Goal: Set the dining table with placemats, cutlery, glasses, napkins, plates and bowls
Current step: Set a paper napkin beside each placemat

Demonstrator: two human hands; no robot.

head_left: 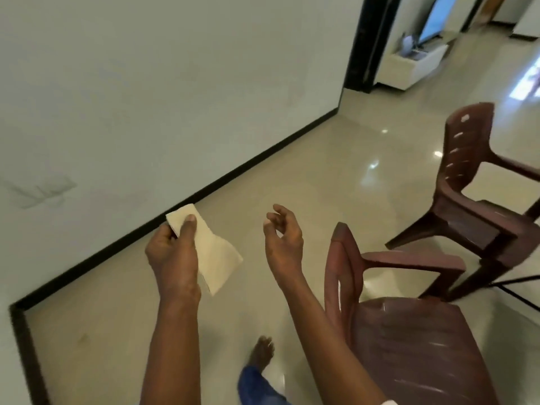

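The step in hand looks like the napkins: one is being carried, and no desk shows in this view, only a pale wall (146, 83) on the left and a glossy floor (292, 176).

The left hand (172, 258) is held out over the floor. Its fingers (190, 226) pinch the far left corner of a folded cream napkin (216, 258), thumb on top and the others curled underneath. The napkin is in the air, touching nothing but that hand. Its long axis runs on a slant from the pinched far-left end to the free near-right end, which points towards the right hand and sags a little.

The right hand (282, 238) hovers near that free end but apart from it. It holds nothing, and its fingers (277, 211) are loosely curled.

Further right stand two brown plastic chairs, a near one (409, 346) and a far one (473, 206).

The next move probably calls for turning towards the desk, finding a place setting and laying the napkin flat and square. The right hand is free to smooth it.
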